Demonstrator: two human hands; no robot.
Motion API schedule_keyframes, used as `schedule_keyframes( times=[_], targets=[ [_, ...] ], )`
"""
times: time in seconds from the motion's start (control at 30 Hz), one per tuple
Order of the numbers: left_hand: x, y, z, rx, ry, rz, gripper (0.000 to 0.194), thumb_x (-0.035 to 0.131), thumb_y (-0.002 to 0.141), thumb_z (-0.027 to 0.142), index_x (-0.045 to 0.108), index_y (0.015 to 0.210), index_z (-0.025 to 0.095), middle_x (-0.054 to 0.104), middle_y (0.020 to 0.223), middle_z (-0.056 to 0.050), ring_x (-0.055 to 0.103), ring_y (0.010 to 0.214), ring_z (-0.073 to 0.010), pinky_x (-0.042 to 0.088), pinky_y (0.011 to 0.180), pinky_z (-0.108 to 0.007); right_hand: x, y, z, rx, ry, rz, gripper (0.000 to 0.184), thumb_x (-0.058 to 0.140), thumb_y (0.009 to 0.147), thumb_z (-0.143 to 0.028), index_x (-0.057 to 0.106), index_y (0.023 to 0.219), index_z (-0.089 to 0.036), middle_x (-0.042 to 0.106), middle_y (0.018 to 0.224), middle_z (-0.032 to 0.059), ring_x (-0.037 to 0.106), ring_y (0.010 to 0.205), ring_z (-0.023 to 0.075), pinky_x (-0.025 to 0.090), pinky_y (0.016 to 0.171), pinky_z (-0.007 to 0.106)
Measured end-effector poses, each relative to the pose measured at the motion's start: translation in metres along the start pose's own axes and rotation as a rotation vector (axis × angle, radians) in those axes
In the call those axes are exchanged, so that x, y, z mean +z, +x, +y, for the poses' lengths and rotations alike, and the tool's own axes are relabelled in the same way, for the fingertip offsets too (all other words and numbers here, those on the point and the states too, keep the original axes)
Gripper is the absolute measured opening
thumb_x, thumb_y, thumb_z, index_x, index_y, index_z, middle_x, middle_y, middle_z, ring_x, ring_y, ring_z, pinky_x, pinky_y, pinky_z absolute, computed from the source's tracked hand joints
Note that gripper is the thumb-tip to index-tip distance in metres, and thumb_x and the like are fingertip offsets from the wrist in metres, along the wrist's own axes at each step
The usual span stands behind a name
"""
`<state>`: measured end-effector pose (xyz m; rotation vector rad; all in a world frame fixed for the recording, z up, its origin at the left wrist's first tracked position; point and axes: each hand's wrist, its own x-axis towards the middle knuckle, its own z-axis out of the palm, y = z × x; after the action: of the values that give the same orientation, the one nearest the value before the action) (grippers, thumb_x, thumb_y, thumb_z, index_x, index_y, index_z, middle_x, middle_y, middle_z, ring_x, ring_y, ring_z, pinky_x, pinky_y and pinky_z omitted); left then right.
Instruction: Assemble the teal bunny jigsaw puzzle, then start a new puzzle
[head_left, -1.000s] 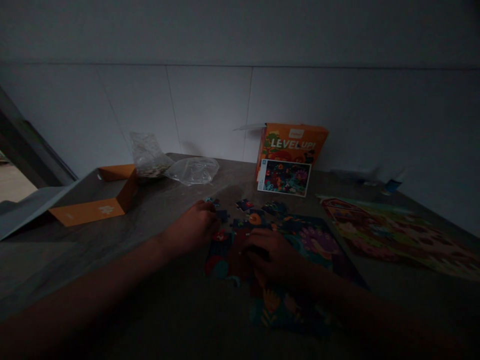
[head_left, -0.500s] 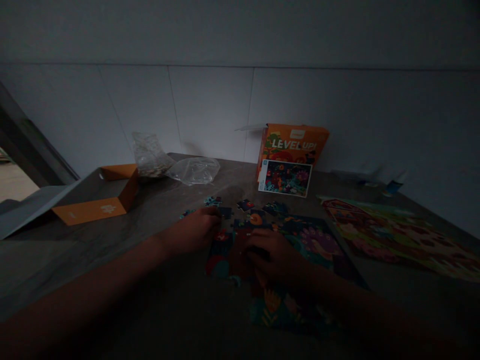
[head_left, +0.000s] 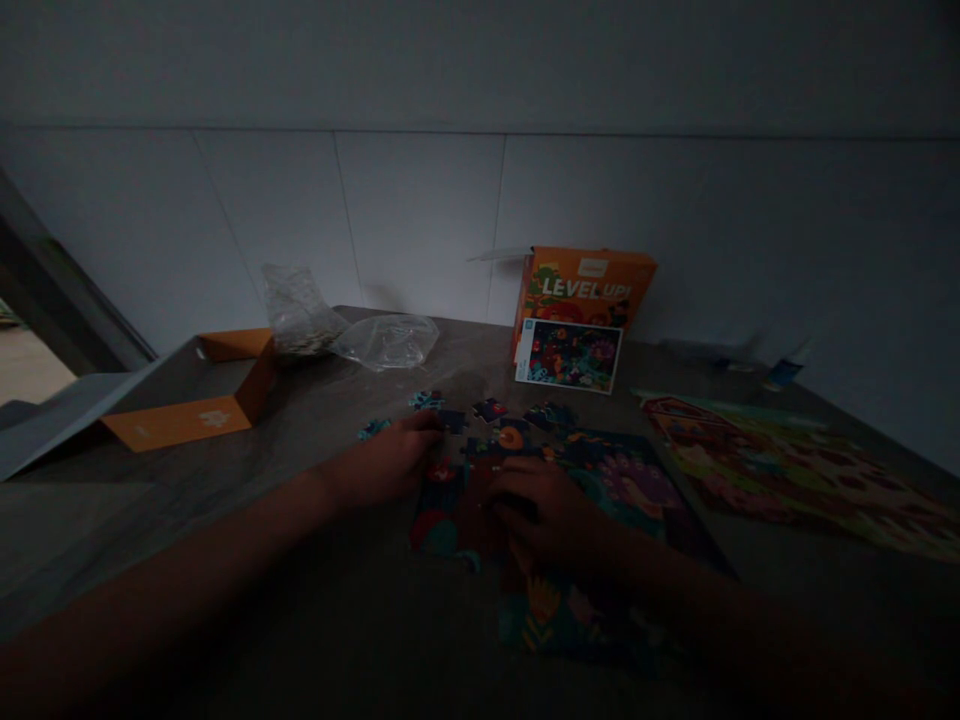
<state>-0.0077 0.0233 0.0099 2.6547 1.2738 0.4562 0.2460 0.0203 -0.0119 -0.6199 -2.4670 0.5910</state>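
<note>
A partly joined jigsaw puzzle [head_left: 630, 485] with a dark sea scene lies on the table, dimly lit. My left hand [head_left: 394, 450] is at its upper left edge, fingers curled together. Beside those fingertips is a dark blue puzzle piece [head_left: 454, 422]; what the fingers grip is hidden. Over the puzzle's red-brown part, my right hand [head_left: 551, 505] bends down with thumb and fingers drawn together; anything between them is too dark to name. Loose pieces lie beyond the hands: a red-and-dark piece [head_left: 490, 410], a dark piece [head_left: 549, 415] and a light blue piece [head_left: 426, 400].
An orange "LEVEL UP!" box [head_left: 589, 275] stands by the wall, a picture card [head_left: 570, 355] leaning on it. At left are an open orange box [head_left: 184, 425], a bag of pieces [head_left: 296, 315] and a clear plastic bag [head_left: 390, 342]. Another puzzle [head_left: 787, 470] lies at right.
Both hands stay in nearly the same place. The left fingers have shifted very slightly; the puzzle looks the same.
</note>
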Motion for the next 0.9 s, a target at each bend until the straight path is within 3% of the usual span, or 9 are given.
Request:
schedule_keyframes(
  times=[0.1, 0.43, 0.9],
  targets=[
    [0.0025, -0.0003, -0.0020, -0.020, -0.010, -0.005, 0.028, 0.056, 0.092, 0.015, 0.065, 0.118, 0.013, 0.060, 0.126, -0.016, 0.065, 0.110, -0.0254, 0.054, 0.099, -0.039, -0.0001, 0.0002, 0.0002, 0.004, -0.002, -0.001, 0.021, 0.052, 0.090, -0.012, 0.071, 0.098, -0.018, 0.070, 0.097, 0.0065, 0.063, 0.091, 0.0188, 0.049, 0.082, 0.032],
    [0.0076, -0.0001, -0.0057, 0.017, 0.011, -0.016, 0.031, 0.053, 0.093, 0.013, 0.061, 0.123, 0.013, 0.056, 0.127, -0.014, 0.063, 0.112, -0.0238, 0.052, 0.101, -0.036, 0.0013, 0.0008, 0.0013, -0.007, 0.034, 0.010, 0.021, 0.052, 0.089, -0.010, 0.071, 0.096, -0.019, 0.069, 0.095, 0.0055, 0.063, 0.089, 0.0176, 0.049, 0.080, 0.030],
    [0.0027, 0.0020, -0.0008, 0.001, 0.024, -0.072, 0.031, 0.049, 0.092, 0.012, 0.063, 0.120, 0.012, 0.055, 0.133, -0.015, 0.062, 0.116, -0.0253, 0.051, 0.103, -0.039, 0.0008, 0.0021, 0.0006, -0.027, 0.037, 0.029, 0.021, 0.053, 0.089, -0.009, 0.071, 0.094, -0.016, 0.070, 0.093, 0.0064, 0.063, 0.087, 0.0172, 0.048, 0.079, 0.028]
  ],
)
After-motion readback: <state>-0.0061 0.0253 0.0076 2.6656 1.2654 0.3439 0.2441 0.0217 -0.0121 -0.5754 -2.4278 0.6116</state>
